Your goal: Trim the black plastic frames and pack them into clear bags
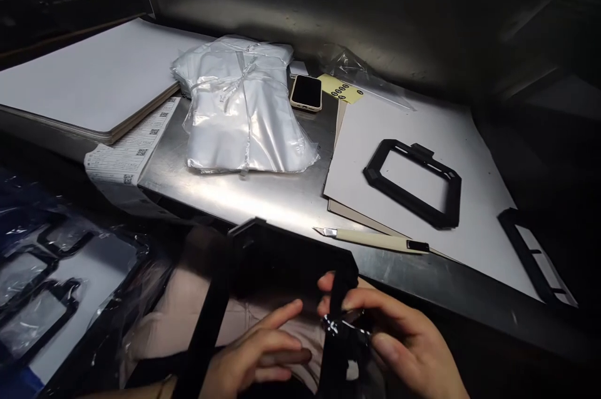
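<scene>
- A stainless steel counter [244,198] runs across the view from the person's lap area, its bare metal shining under the light.
- To the left, a thick stack of white boards [79,79] sits at the back, perhaps pushed there to keep it out of the way of the hands.
- To the right, a large white board [469,211] lies flat. A black frame [404,198] rests on it, and the white makes its dark outline stand out. A second black frame [528,255] lies near the far right edge.
- In the middle, a tied bundle of clear plastic bags [244,108] lies on the metal.
- At the lower left, several film-wrapped black frames [32,286] are grouped below the counter, within easy reach.
- At the bottom, a large black frame [286,261] is held low, near the person's lap, below the counter's front edge. The hands are close together but not joined. The right hand [404,339] wraps around a narrow bar of the frame, where shiny plastic film [342,330] clings. The left hand [256,349] is curled just beside that bar; whether it touches is hard to tell.
- Near the front edge, a cream-handled craft knife [375,240] lies with its blade pointing left.
- Beyond the bundle are a phone [306,92] and a yellow label [340,88].
</scene>
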Available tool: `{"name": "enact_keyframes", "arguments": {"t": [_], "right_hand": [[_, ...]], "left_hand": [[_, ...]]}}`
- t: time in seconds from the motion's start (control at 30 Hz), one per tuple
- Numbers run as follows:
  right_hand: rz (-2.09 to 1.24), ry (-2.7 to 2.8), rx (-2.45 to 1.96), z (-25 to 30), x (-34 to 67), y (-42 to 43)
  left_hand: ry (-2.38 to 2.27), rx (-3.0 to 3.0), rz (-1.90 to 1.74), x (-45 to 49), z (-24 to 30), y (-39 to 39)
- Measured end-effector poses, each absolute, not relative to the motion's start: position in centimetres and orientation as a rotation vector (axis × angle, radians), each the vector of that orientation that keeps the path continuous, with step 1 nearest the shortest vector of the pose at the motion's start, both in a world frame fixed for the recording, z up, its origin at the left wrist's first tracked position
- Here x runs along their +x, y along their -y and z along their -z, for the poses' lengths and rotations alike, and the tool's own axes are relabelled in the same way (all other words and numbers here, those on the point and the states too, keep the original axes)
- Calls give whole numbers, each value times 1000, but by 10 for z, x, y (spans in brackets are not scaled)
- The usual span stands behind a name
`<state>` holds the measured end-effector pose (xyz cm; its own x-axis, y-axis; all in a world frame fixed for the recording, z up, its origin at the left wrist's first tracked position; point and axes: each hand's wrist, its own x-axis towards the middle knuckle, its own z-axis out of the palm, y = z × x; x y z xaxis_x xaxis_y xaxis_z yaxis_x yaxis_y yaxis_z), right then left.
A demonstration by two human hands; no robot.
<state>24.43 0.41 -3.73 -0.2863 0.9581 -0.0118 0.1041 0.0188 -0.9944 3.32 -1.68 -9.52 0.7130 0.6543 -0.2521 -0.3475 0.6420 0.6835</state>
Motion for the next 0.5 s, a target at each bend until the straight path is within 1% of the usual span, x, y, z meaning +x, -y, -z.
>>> {"name": "enact_keyframes", "arguments": {"t": [0.13, 0.23, 0.3, 0.4, 0.43, 0.5], "right_hand": [[-1413, 1985, -1019, 24, 266, -23], [-1309, 2207, -1107, 21, 269, -28], [-1271, 2220, -1200, 21, 267, -28], [-1340, 2096, -1306, 19, 264, -23], [-1277, 2021, -1344, 19, 262, -19], [-997, 1873, -1386, 18, 256, -9]], "left_hand": [[-501, 584, -506, 9, 87, -7], [-527, 618, -374, 0, 64, -26], [-512, 705, -254, -1, 52, -31], [-598, 771, -168, -2, 46, -24], [-645, 761, -196, -2, 46, -18], [-740, 704, -272, -3, 47, -5]]}}
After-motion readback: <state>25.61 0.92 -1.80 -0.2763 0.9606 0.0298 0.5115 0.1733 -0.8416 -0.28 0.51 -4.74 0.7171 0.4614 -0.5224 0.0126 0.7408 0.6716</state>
